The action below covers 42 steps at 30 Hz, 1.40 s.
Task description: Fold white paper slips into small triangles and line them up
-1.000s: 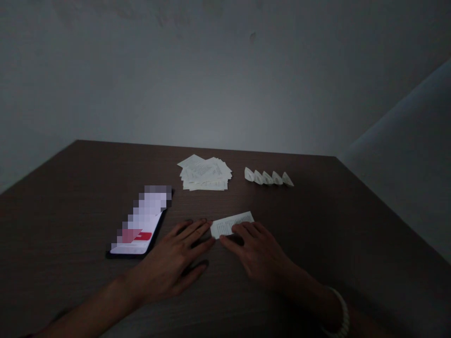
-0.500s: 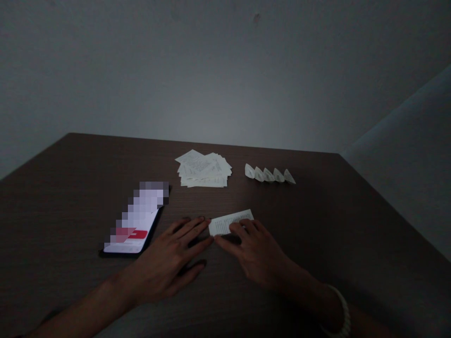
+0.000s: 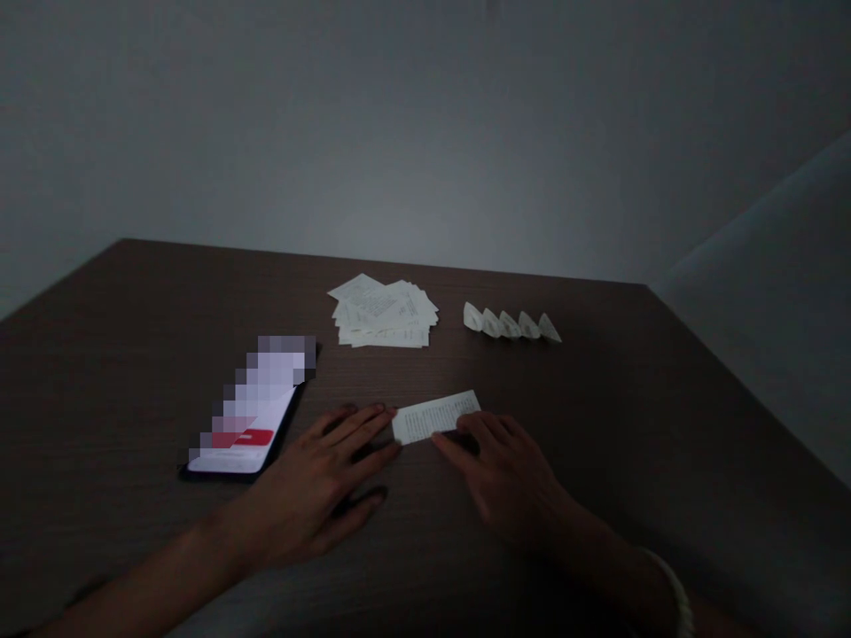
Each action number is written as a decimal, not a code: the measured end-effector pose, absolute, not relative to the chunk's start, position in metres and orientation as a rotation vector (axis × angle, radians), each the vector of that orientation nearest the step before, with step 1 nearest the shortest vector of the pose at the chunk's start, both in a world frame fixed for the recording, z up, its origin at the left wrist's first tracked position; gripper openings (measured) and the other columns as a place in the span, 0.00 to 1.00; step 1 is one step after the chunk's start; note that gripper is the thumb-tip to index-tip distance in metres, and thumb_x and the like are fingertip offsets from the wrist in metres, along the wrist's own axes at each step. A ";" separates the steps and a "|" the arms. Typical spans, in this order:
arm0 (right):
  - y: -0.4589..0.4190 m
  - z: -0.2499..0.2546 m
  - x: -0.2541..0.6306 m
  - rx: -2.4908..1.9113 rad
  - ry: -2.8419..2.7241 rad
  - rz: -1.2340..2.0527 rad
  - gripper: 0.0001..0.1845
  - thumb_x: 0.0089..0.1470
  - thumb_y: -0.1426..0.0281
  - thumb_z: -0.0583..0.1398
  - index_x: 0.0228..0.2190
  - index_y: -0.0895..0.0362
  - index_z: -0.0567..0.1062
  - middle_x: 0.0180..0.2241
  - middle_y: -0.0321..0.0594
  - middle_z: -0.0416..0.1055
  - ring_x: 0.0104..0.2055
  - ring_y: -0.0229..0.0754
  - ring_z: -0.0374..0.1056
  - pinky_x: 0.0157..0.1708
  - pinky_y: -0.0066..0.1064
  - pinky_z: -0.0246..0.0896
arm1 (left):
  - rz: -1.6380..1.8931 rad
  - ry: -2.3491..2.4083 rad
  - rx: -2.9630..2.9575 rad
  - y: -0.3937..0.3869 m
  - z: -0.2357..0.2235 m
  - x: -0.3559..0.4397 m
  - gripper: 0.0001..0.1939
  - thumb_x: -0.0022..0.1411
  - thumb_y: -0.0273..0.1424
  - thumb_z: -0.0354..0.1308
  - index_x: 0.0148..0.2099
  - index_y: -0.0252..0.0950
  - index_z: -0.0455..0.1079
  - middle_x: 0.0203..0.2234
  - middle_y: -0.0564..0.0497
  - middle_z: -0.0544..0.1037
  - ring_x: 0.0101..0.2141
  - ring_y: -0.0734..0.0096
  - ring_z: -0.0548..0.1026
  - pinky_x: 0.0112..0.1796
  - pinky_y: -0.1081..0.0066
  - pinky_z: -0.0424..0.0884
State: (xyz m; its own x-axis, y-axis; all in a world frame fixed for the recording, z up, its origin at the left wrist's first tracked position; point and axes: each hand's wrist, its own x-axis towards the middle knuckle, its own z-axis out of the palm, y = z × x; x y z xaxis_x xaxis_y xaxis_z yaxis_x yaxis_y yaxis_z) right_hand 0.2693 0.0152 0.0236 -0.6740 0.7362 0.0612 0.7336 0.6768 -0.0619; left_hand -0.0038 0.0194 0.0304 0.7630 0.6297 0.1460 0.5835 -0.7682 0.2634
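Observation:
A small printed paper slip, which looks folded into a narrow strip, lies at a slant on the table between my hands. Flat on the wood, with its fingers stretched out, my left hand touches the slip's left end with the fingertips. My right hand has curled fingers on the slip's right end and the thumb at its near edge; the fingers hide that corner.
A lit phone with a partly blurred screen lies left of my hands. Farther back is a loose pile of printed papers. Several folded paper pieces stand in a row to its right. Behind the brown table rises a grey wall.
My right hand has slid rightward along the slip, uncovering more of its print. My left hand keeps its place at the left end. The view has shifted slightly.

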 end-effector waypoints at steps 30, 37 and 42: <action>0.036 0.024 0.298 -1.462 -2.459 0.065 0.18 0.59 0.68 0.56 0.50 0.56 0.71 0.48 0.48 0.68 0.48 0.49 0.64 0.47 0.43 0.63 | 0.320 0.974 2.765 0.019 0.028 -0.005 0.23 0.64 0.35 0.54 0.60 0.39 0.63 0.63 0.42 0.60 0.61 0.50 0.59 0.57 0.48 0.59; 0.046 0.021 0.283 -1.347 -2.501 0.255 0.16 0.58 0.65 0.58 0.47 0.55 0.74 0.49 0.46 0.68 0.50 0.49 0.63 0.50 0.44 0.62 | 0.405 1.026 2.688 0.019 0.026 -0.006 0.17 0.65 0.33 0.53 0.55 0.36 0.65 0.61 0.42 0.62 0.60 0.51 0.61 0.57 0.49 0.61; 0.049 0.023 0.281 -1.275 -2.522 0.323 0.17 0.57 0.68 0.59 0.49 0.56 0.73 0.48 0.45 0.68 0.49 0.48 0.63 0.50 0.44 0.61 | 0.482 1.086 2.558 0.020 0.027 -0.005 0.09 0.66 0.32 0.51 0.47 0.35 0.67 0.57 0.43 0.66 0.56 0.55 0.65 0.54 0.54 0.65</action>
